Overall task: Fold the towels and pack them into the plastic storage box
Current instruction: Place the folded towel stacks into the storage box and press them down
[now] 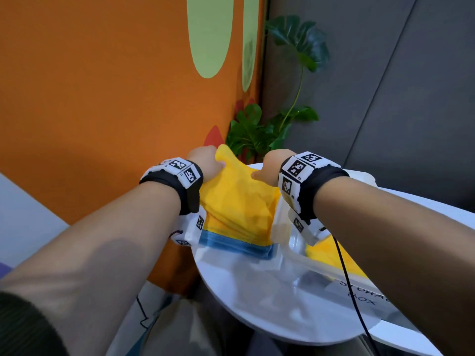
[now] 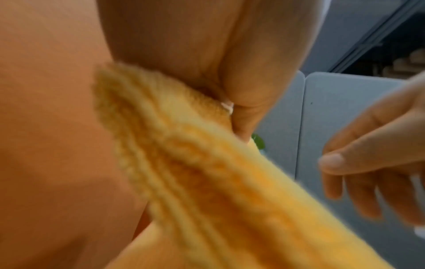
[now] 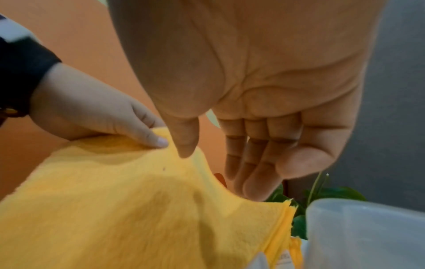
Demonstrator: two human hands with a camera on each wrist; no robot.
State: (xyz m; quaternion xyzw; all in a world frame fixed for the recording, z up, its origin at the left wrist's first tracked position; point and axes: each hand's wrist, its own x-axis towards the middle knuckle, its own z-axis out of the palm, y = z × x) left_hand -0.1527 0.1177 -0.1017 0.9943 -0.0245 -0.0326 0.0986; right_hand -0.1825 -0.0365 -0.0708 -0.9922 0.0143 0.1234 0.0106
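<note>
The left hand (image 1: 205, 163) pinches the far corner of the yellow towel (image 1: 239, 201), fingers (image 3: 147, 134) curled onto its raised edge. The right hand (image 1: 270, 165) hovers just beside, fingers (image 3: 250, 163) loosely extended, the thumb's contact with the cloth unclear. The folded towel slopes down toward the wrists onto a blue towel (image 1: 236, 246) on the round white table (image 1: 257, 299). Right of the fingers stands the clear plastic storage box (image 1: 359, 281); beyond them, a leafy plant (image 1: 257, 132).

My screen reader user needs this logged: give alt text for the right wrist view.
The left hand pinches the far corner of a folded yellow towel, while the right hand hangs open above it, fingers relaxed. A translucent plastic storage box sits at lower right, green leaves behind it.
</note>
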